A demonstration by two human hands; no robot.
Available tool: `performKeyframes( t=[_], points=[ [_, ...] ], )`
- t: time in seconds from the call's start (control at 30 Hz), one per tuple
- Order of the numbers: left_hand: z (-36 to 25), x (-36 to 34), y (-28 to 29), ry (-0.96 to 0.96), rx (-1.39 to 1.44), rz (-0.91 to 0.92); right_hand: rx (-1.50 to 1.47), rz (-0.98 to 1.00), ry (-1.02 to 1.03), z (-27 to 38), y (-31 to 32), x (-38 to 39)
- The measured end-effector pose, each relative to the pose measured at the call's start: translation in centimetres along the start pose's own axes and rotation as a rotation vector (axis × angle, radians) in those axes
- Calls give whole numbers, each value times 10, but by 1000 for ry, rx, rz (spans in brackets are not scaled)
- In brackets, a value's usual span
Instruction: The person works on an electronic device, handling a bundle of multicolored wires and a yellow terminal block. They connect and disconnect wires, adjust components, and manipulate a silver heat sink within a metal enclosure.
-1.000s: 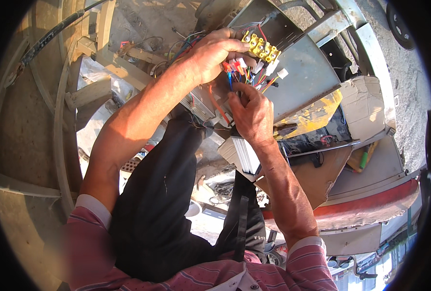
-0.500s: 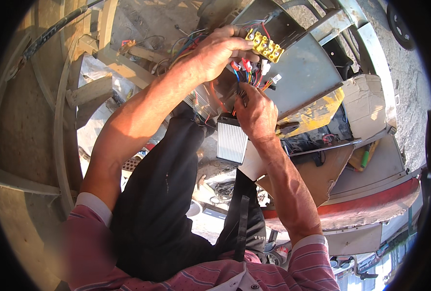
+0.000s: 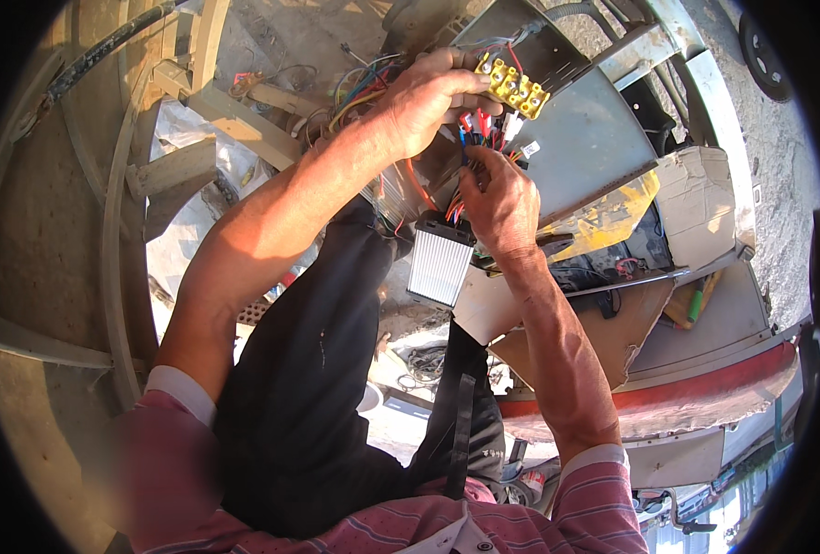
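My left hand (image 3: 433,103) pinches the end of a yellow terminal block (image 3: 518,90) with metal screws, holding it at the top middle. Thin wires run up from behind the block. Just below, my right hand (image 3: 505,205) is closed round a bundle of coloured wires (image 3: 495,140) tipped with red, blue and white connectors. From the lower end of that bundle hangs a silver finned controller box (image 3: 440,266), tilted above the ground between my knees. Part of the bundle is hidden by my right fingers.
A grey metal panel (image 3: 594,138) slopes to the right of my hands. Beyond it lie a yellow sheet (image 3: 608,217), cardboard (image 3: 696,198) and a green-handled tool (image 3: 696,300). Loose wires (image 3: 364,88) tangle behind my left wrist; wooden beams (image 3: 248,125) stand to the left.
Both hands have shifted slightly right, carrying the terminal block and wires along. The controller box now hangs more tilted, its lower end swung left, and more of its orange wires show.
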State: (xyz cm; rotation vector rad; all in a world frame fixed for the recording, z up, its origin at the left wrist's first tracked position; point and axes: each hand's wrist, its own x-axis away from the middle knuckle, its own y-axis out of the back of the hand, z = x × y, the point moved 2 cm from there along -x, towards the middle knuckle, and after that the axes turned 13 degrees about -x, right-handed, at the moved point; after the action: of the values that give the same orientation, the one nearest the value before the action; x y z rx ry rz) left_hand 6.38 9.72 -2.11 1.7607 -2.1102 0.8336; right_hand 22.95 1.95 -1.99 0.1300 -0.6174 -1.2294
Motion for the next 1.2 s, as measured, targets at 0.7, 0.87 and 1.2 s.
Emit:
performKeyframes(
  t=[0.7, 0.87, 1.2],
  points=[
    [30, -7, -24, -85, 126, -193, -103, 15, -86, -3, 3, 1],
    [26, -7, -27, 14, 199, -224, -50, -17, 3, -2, 2, 2],
    [-7, -1, -28, 49, 214, -211, -189, -111, -221, 12, 14, 11]
  ],
)
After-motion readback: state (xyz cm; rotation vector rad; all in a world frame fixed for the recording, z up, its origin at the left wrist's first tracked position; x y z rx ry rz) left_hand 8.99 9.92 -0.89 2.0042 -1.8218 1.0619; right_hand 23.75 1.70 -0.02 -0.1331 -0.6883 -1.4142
